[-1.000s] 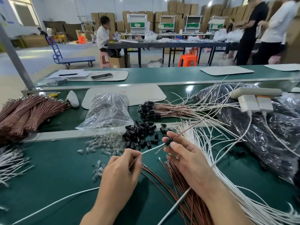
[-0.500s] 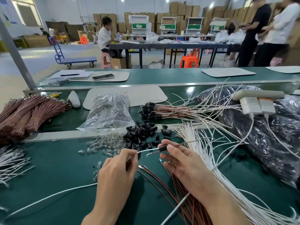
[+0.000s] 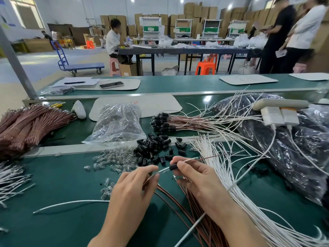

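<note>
White wire (image 3: 164, 169) runs nearly level between my hands, just above the green table (image 3: 58, 184), its far end pointing right and slightly away from me. My left hand (image 3: 130, 195) pinches it. My right hand (image 3: 197, 177) pinches the black cap (image 3: 173, 167) on it. Behind them, a clear bag (image 3: 115, 122) holds small clear bulbs. The red marks on the white mat (image 3: 156, 106) are too faint to read.

Cap (image 3: 173, 167): small, black, near-horizontal, held above the mat and pinched by the right hand (image 3: 199, 179). White wire (image 3: 164, 169) shows either side of it, with the left hand (image 3: 131, 193) pinching the near end. Brown wire (image 3: 213, 156) trails off to the right.
</note>
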Available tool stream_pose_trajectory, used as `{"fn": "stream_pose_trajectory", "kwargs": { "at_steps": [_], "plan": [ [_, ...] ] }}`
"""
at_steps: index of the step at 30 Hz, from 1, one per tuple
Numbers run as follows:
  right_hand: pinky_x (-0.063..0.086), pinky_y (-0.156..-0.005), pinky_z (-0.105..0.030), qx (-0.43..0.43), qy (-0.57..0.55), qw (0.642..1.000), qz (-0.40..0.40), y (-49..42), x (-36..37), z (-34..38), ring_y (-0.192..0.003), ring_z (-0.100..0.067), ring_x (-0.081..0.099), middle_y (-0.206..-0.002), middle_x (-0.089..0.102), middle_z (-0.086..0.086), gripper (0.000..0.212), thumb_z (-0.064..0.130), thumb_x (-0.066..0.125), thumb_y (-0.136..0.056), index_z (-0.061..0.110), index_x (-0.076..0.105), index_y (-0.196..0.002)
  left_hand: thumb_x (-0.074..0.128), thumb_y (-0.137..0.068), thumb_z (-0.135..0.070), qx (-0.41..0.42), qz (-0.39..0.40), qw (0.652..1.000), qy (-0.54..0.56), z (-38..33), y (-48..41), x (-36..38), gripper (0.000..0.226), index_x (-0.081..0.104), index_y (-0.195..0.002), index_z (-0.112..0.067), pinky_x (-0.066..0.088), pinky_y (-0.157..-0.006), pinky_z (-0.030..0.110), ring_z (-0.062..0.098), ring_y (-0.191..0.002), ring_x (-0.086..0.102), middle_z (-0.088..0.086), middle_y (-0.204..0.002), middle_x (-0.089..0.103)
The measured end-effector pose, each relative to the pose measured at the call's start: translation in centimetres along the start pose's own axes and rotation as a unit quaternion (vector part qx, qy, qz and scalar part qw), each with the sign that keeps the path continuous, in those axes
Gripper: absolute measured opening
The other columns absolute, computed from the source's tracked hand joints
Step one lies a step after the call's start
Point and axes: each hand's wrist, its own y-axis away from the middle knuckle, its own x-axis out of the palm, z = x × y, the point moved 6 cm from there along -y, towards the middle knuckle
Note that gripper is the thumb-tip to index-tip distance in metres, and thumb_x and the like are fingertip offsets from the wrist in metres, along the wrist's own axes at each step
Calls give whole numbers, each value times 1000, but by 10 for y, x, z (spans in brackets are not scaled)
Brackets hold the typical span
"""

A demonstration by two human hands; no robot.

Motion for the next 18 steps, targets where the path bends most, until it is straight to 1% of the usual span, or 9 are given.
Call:
{"fn": "stream_pose_trajectory", "kwargs": {
  "at_steps": [2,4,6,8,10,12,14,16,18],
  "plan": [
    [56,-70,-21,-16,-18,999,-22,-1,-7,4,-85,-10,69,-108,76,-7,31,31,76,-73,17,81,-100,53,-97,-42,-11,-1,1000,-11,1,-1,-2,19,64,-105,-29,35,-78,8,-11,-81,45,-27,-82,53],
    [57,-70,-21,-22,-35,999,-35,-1,-13,7,-86,-10,69,-110,76,-7,29,28,75,-76,17,81,-101,51,-97,-41,-9,-5,1000,-14,0,-2,-3,16,63,-99,-29,33,-81,6,-17,-87,45,-27,-84,53],
    [57,-72,-21,-26,-29,999,-27,0,-11,7,-88,-11,70,-112,76,-7,30,30,76,-76,18,81,-103,52,-99,-39,4,-10,1000,-11,-1,-1,-2,16,64,-98,-28,36,-79,11,-8,-83,46,-25,-87,55],
    [57,-75,-22,-25,12,1000,-2,1,-2,5,-91,-12,71,-112,76,-7,31,34,76,-77,21,80,-105,52,-100,-36,22,-15,1000,-2,-3,-1,-1,16,65,-102,-27,41,-75,18,1,-78,48,-22,-90,56],
    [56,-75,-22,-20,49,998,20,3,8,0,-93,-13,72,-110,77,-6,28,33,74,-80,23,80,-106,51,-101,-35,29,-18,999,17,-5,0,-2,16,64,-106,-27,43,-72,23,6,-77,51,-21,-92,55],
    [56,-76,-21,-18,58,998,20,3,11,-2,-92,-13,72,-107,77,-6,25,31,72,-82,25,80,-105,47,-103,-37,20,-19,999,36,-5,0,-3,18,62,-109,-27,42,-73,23,5,-79,51,-24,-94,53],
    [56,-77,-21,-20,54,998,13,3,10,-1,-89,-13,72,-102,78,-6,24,28,73,-81,24,81,-103,45,-103,-43,4,-11,999,48,-4,0,-4,22,59,-113,-30,42,-74,21,3,-79,51,-24,-91,53],
    [56,-78,-21,-20,50,998,18,3,11,-1,-88,-15,72,-98,78,-7,23,26,75,-81,22,81,-103,47,-101,-49,9,6,999,33,-7,0,-2,27,60,-114,-30,41,-72,20,5,-76,51,-21,-86,53],
    [58,-79,-23,-17,42,999,26,3,14,-4,-90,-18,74,-99,77,-11,22,24,78,-78,20,80,-100,48,-99,-51,22,19,999,21,-9,0,0,32,64,-111,-26,43,-71,22,9,-73,54,-18,-87,57]
  ]
}}
